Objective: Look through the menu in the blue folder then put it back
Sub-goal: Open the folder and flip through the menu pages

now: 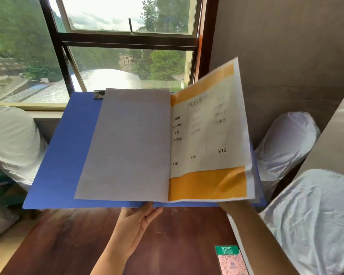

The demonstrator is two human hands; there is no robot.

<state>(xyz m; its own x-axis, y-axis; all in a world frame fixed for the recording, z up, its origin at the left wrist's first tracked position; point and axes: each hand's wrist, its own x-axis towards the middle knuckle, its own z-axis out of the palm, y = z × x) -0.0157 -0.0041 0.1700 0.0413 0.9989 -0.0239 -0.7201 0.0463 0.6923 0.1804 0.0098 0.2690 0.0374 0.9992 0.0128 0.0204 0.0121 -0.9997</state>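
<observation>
The blue folder (62,155) is held open in the air above a dark wooden table (77,241). A blank white page (127,143) lies flat on its left half. On the right, a menu page (209,139) with orange bands and prices curls upward, blurred. My left hand (135,227) supports the folder from underneath at its near edge, palm up, fingertips hidden under the cover. My right forearm (252,231) reaches up under the folder's right corner; the right hand itself is hidden behind the pages.
Chairs in white covers stand at the left (10,143), right (284,147) and near right (314,221). A QR-code card (231,262) lies on the table's near right. Behind the folder is a window (125,42) and a grey wall (286,56).
</observation>
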